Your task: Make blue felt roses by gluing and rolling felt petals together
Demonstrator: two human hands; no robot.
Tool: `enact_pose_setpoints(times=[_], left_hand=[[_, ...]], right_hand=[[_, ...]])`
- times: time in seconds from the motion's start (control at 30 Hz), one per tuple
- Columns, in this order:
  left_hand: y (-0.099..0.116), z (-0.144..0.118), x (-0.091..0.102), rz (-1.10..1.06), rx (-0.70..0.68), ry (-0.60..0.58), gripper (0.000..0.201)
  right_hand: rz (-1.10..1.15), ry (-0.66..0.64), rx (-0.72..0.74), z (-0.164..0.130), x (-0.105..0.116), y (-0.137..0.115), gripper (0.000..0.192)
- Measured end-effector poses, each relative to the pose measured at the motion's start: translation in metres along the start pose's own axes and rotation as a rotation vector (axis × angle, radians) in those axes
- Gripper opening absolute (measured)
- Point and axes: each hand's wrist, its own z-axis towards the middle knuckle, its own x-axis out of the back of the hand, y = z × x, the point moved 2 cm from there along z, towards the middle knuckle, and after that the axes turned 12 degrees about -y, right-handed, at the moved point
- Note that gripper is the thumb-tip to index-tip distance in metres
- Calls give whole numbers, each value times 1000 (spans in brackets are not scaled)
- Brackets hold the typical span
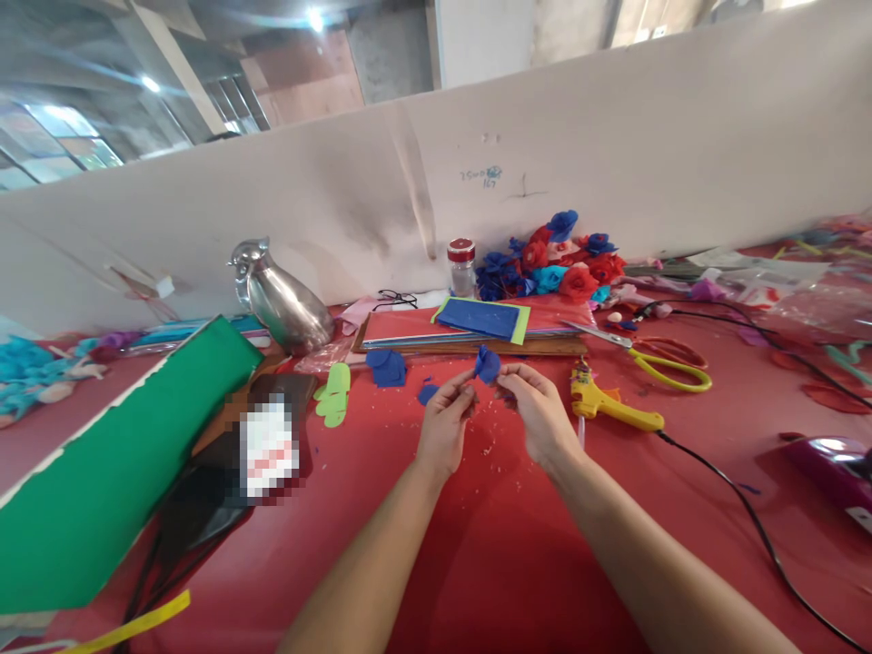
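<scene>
Both my hands are raised just above the red surface (pixel 490 545). My left hand (pixel 446 427) and right hand (pixel 538 413) pinch a small blue paper flower (pixel 487 363) between the fingertips, each grip closed on it. Yellow glue gun (pixel 609 404) lies at 3 o'clock of my right hand, scissors (pixel 654 359) at 2 o'clock. Blue paper pieces (pixel 388 368) lie at 10 o'clock of my left hand. Stacked coloured sheets (pixel 477 327) sit at 12 o'clock, finished paper flowers (pixel 551 263) beyond them against the wall.

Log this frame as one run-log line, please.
left hand: pinching blue paper flower | right hand: pinching same flower | nearby: yellow glue gun, scissors | surface: red table
</scene>
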Motion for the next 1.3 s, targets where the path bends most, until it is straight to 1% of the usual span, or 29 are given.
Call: enact_pose_setpoints(times=[0.13, 0.23, 0.37, 0.47, 0.6, 0.77, 1.07, 1.17, 1.3], left_hand=[[0, -1, -1, -139, 40, -16, 30], [0, -2, -3, -176, 43, -30, 28], [2, -2, -6, -198, 56, -59, 25], [3, -2, -7, -192, 56, -69, 24], [1, -2, -6, -140, 47, -36, 26], [-1, -2, -6, -87, 30, -27, 31], [-1, -3, -7, -84, 16, -16, 30], [0, -3, -7, -111, 28, -17, 29], [0, -4, -7, -165, 36, -28, 31]], right_hand=[[-11, -49, 12, -1, -6, 4, 18], [-14, -91, 23, -2, -10, 4, 19], [2, -101, 64, -2, -9, 3, 18], [11, -98, 87, -1, -8, 5, 18], [7, -103, 117, 1, -6, 9, 20], [-37, -108, 159, 4, -4, 12, 20], [-93, -97, 181, 4, -2, 15, 19], [-72, -100, 174, 5, -3, 16, 18], [15, -117, 111, 5, -6, 14, 19]])
